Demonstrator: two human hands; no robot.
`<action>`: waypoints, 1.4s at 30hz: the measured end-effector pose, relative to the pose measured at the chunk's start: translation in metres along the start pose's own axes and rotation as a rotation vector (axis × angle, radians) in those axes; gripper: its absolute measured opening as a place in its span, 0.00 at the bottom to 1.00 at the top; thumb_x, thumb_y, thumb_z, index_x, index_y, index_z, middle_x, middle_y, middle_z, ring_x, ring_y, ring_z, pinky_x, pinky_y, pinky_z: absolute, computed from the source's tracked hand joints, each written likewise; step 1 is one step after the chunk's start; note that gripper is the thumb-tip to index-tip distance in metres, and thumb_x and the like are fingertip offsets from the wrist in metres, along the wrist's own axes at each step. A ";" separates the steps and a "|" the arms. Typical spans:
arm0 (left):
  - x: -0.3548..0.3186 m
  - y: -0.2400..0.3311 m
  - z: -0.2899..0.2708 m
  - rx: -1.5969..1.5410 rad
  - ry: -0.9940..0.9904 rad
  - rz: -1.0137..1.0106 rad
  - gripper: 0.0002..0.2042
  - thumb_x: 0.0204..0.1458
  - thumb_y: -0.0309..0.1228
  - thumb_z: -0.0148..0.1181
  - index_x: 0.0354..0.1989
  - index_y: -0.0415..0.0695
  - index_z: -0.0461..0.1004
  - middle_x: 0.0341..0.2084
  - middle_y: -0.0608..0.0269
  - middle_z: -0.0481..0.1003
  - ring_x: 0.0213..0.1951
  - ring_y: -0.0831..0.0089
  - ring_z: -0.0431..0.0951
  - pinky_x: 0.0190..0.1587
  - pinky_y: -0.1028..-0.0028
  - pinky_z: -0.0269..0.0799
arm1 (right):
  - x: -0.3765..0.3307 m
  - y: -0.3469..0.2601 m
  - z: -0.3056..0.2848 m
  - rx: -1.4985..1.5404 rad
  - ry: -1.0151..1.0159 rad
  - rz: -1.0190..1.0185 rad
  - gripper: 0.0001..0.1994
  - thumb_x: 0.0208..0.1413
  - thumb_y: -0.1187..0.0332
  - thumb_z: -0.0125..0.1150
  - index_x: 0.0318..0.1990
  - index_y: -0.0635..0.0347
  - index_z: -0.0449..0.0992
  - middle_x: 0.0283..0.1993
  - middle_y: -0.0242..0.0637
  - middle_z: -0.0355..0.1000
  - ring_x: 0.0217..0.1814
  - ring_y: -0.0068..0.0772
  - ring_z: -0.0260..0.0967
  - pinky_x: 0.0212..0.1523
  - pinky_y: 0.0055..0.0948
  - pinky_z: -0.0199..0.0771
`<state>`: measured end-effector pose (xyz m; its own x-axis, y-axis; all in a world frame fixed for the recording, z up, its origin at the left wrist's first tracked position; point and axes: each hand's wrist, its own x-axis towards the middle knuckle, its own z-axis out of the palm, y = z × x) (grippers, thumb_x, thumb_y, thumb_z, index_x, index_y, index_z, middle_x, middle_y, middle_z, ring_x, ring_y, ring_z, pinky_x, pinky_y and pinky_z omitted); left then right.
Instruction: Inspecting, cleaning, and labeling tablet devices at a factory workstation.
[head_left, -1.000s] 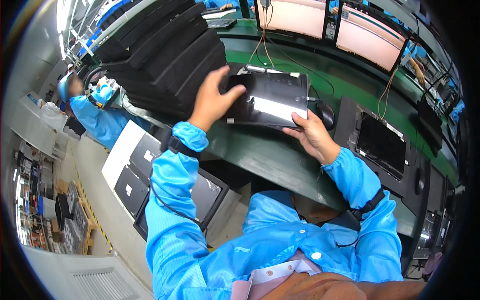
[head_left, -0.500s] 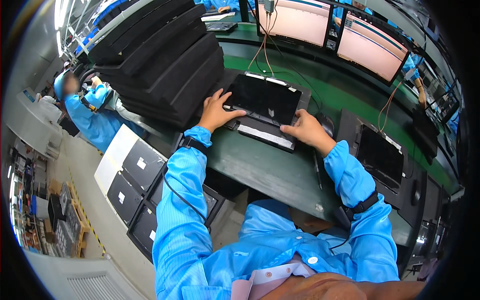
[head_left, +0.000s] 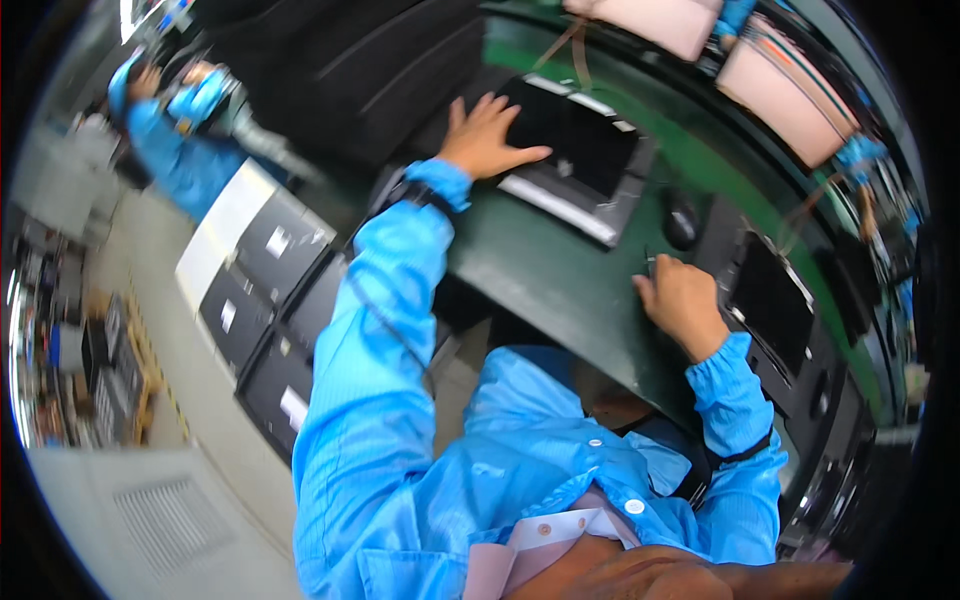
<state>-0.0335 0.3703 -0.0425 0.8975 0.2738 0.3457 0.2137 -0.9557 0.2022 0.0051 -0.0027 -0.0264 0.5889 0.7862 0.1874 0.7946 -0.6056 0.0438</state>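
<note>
A black flat display panel (head_left: 575, 135) lies on a dark base on the green bench, with white tabs along its far edge. My left hand (head_left: 488, 140) rests over the panel's left edge, fingers spread, thumb reaching over its near side. Below the panel, a white strip (head_left: 560, 207) runs along the base's near edge. To the right, my right hand (head_left: 685, 300) is closed low over the bench. A thin dark pen (head_left: 650, 262) sticks out beyond its fingers; the rest of it is hidden in the hand.
A black mouse (head_left: 682, 220) sits between the panel and a second black panel (head_left: 772, 305) on the right. Tall black foam trays (head_left: 340, 80) are stacked at left. Dark labelled panels (head_left: 275, 240) lie beside the bench. A person in blue (head_left: 185, 150) works far left. Monitors (head_left: 790, 85) stand behind.
My right hand has left the panel's near right corner, moved toward me and closed on the pen that lay on the bench. My left hand stays at the panel. The whole view has shifted.
</note>
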 end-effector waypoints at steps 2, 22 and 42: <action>-0.016 0.018 0.011 0.080 0.202 0.060 0.43 0.53 0.60 0.62 0.68 0.38 0.66 0.70 0.44 0.61 0.74 0.48 0.52 0.73 0.45 0.43 | -0.008 0.012 0.017 -0.024 0.006 -0.010 0.13 0.59 0.61 0.63 0.42 0.61 0.75 0.31 0.48 0.78 0.33 0.53 0.78 0.33 0.49 0.77; -0.579 -0.019 -0.076 0.072 0.380 -1.255 0.36 0.57 0.44 0.67 0.69 0.37 0.62 0.72 0.44 0.54 0.71 0.46 0.60 0.69 0.58 0.64 | 0.047 -0.286 0.051 0.913 -0.434 -0.934 0.16 0.63 0.59 0.63 0.44 0.66 0.82 0.37 0.48 0.74 0.41 0.49 0.75 0.44 0.40 0.75; -0.577 -0.016 -0.078 0.130 0.306 -1.315 0.31 0.57 0.45 0.66 0.63 0.39 0.70 0.72 0.50 0.53 0.70 0.45 0.59 0.65 0.54 0.68 | 0.044 -0.376 0.120 1.364 -0.448 -0.363 0.16 0.71 0.60 0.50 0.42 0.65 0.80 0.24 0.33 0.72 0.26 0.21 0.68 0.31 0.26 0.68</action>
<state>-0.5850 0.2354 -0.1742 -0.1151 0.9809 0.1569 0.8890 0.0312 0.4569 -0.2497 0.2740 -0.1522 0.1265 0.9909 0.0456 0.2780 0.0088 -0.9606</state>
